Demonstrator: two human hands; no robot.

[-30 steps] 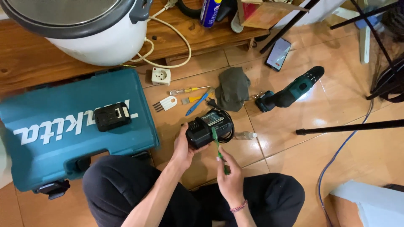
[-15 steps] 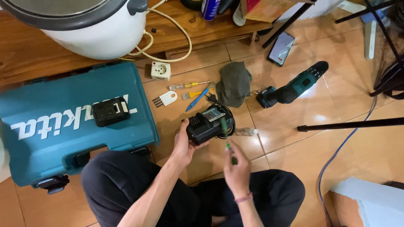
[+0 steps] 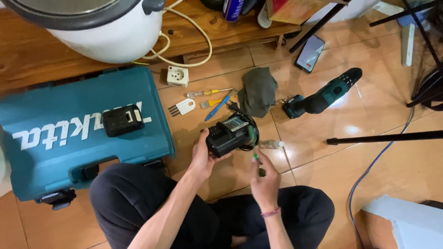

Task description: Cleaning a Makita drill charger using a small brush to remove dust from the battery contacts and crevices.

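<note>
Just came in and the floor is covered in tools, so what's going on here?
A person sits cross-legged on the tiled floor. Their left hand holds a black battery charger with its cord coiled beside it, and their right hand works a green-handled tool against it. A teal tool case lies closed beside them with a black battery pack on top. A cordless drill, grey cloth and screwdrivers lie beyond.
</note>
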